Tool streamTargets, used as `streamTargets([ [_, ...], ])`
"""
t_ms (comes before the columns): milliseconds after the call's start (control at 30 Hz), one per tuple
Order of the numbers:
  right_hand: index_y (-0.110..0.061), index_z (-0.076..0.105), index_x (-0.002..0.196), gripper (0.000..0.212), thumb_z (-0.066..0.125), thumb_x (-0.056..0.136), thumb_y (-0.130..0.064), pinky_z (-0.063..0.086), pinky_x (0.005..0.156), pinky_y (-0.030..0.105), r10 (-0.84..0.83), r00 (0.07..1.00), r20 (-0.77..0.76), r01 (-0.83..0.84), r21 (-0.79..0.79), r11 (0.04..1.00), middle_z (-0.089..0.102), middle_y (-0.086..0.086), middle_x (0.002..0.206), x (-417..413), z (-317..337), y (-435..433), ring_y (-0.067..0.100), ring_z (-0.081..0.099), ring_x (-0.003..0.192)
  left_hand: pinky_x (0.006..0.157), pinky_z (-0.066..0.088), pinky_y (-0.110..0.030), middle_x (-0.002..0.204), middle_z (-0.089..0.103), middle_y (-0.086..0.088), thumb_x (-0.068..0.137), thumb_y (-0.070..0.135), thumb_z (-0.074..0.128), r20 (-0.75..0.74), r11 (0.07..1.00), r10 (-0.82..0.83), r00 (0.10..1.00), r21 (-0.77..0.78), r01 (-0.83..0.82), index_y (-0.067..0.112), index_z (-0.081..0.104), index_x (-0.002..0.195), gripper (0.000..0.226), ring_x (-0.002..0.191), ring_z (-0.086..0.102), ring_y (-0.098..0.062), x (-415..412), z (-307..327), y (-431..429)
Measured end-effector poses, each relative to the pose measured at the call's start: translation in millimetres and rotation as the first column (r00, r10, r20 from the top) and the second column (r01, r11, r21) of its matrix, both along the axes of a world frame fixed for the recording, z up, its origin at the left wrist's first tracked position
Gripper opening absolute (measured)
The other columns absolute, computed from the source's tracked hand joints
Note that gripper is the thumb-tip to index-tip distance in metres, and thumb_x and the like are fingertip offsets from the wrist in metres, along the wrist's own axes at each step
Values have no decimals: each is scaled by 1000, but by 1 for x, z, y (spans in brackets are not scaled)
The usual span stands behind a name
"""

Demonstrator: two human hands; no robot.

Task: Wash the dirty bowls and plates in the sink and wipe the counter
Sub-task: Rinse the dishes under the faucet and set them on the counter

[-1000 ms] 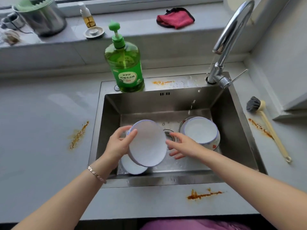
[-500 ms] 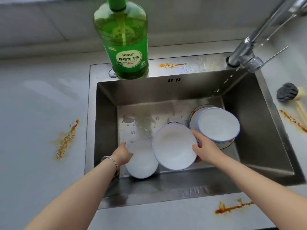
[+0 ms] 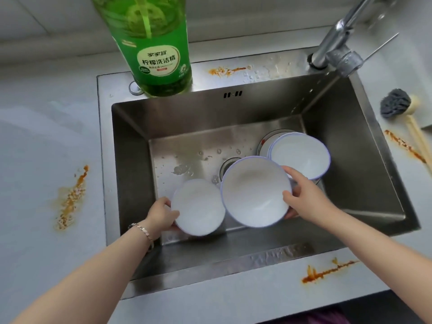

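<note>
Home kitchen, washing-up corner. Stainless steel sink (image 3: 350, 148) set into pale worktop (image 3: 35, 183), overflow slot in back wall of basin. Chrome tap (image 3: 336, 43) at back right corner. Big green washing-up liquid bottle (image 3: 159, 54) standing on sink rim. Long-handled dish brush (image 3: 395, 105) lying on worktop at right. White blue-rimmed crockery in basin: small dish (image 3: 198, 206), wide bowl (image 3: 254, 192), stacked bowl (image 3: 301, 155). Orange-brown food smears (image 3: 70, 199) on worktop and sink rim.

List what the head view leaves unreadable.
Soap bottle: pump cut off by top edge.
Faucet: spout cut off by top edge.
Left hand: fingers mostly hidden under small dish.
Drain: mostly covered by large bowl in right hand.
Brush: handle end past right edge.
</note>
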State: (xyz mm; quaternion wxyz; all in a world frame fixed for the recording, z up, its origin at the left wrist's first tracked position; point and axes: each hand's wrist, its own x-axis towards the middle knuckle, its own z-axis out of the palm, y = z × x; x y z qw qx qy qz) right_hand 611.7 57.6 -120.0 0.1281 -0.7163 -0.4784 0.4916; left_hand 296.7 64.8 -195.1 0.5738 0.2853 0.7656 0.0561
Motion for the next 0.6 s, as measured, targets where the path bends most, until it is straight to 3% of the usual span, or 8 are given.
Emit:
streamTargets([
  [67, -35, 37, 134, 60, 52, 86, -2, 58, 59, 28, -31, 999, 19, 30, 33, 999, 63, 10, 85, 5, 15, 1, 24, 63, 75, 36, 51, -27, 85, 49, -13, 82, -12, 50, 43, 993, 107, 993, 46, -109, 6, 41, 88, 21, 64, 57, -26, 2, 23, -1],
  [100, -35, 37, 134, 61, 52, 85, -1, 59, 58, 29, -48, 999, 9, 47, 54, 997, 63, 14, 80, 7, 24, 2, 25, 63, 72, 38, 53, -27, 89, 48, -12, 81, -13, 51, 63, 988, 130, 990, 77, -135, 6, 43, 95, 25, 69, 58, -25, 3, 36, -1],
  [200, -32, 38, 135, 61, 51, 85, 1, 58, 71, 47, -75, 995, -60, 80, 86, 993, 59, 34, 83, 8, 57, 6, 37, 60, 73, 51, 58, -33, 110, 48, -11, 81, -12, 49, 178, 968, 164, 970, 159, -193, 13, 43, 120, 47, 84, 63, -31, 8, 80, -1],
  [300, -28, 36, 138, 60, 47, 87, 2, 58, 71, 44, -45, 987, -155, 57, 73, 996, 56, 41, 95, 1, 91, 12, 46, 57, 78, 56, 58, -32, 107, 56, -12, 84, -8, 46, 331, 945, 192, 924, 190, -265, 21, 40, 131, 55, 72, 70, -33, 22, 121, -4],
  [400, -29, 40, 133, 58, 42, 87, 6, 59, 57, 34, 17, 958, -287, 12, 100, 995, 61, 31, 98, -2, 126, 14, 30, 63, 70, 58, 58, -34, 106, 60, -17, 84, -5, 48, 357, 916, 145, 923, 304, -261, 30, 43, 132, 60, 71, 70, -37, 43, 158, -11],
  [500, -27, 44, 129, 56, 39, 86, 8, 58, 54, 32, 98, 932, -348, -49, 144, 988, 61, 0, 95, -2, 152, 15, 17, 66, 61, 60, 58, -36, 101, 65, -19, 84, -4, 49, 397, 896, 123, 909, 351, -274, 33, 46, 129, 58, 73, 70, -38, 62, 186, -22],
  [600, -30, 44, 127, 55, 37, 86, 7, 57, 53, 31, 161, 918, -363, -114, 148, 982, 62, 0, 95, 1, 167, 13, 16, 67, 59, 60, 58, -35, 89, 72, -13, 86, 3, 59, 445, 869, 113, 888, 389, -306, 35, 49, 128, 54, 76, 70, -38, 78, 204, -34],
])
